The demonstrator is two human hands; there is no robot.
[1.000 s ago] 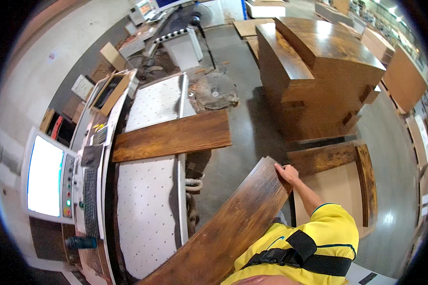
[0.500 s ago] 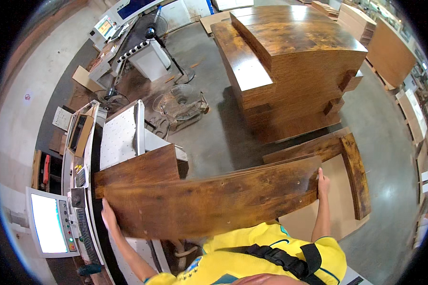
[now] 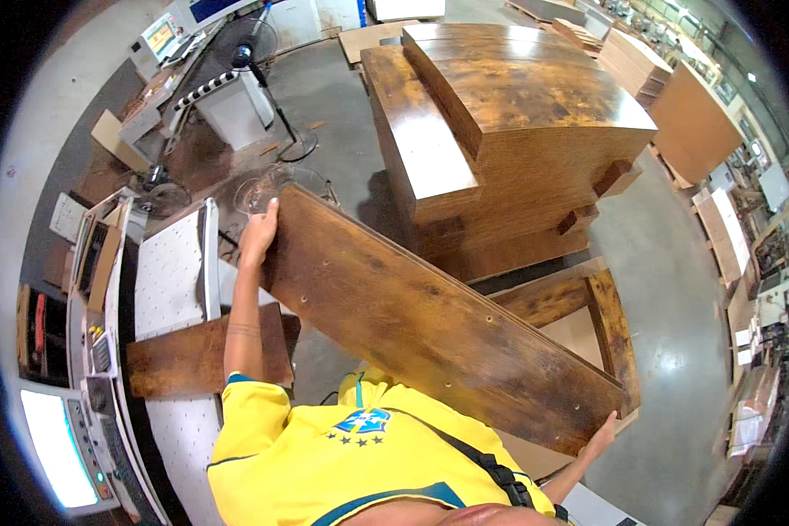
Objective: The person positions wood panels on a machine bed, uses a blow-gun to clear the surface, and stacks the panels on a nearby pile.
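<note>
A long brown wood-grain board with small drilled holes is held between my two hands, slanting from upper left to lower right before my body. Lines along its far edge suggest more than one layer, but I cannot tell how many. My left hand is closed on its far left end, arm stretched out. My right hand grips the near right corner; part of its fingers is hidden under the board. To the left, a shorter brown board lies across the white-topped machine table, below my left forearm.
A tall stack of brown boards stands ahead. Right of the held board, more brown boards lie on a cardboard sheet. A monitor and keyboard are at lower left. Fans, including a standing fan, stand at the far left.
The long board has swung from nearly level to a slant, its left end going away from me and its right end coming nearer. It has left the shorter board, which stays on the table.
</note>
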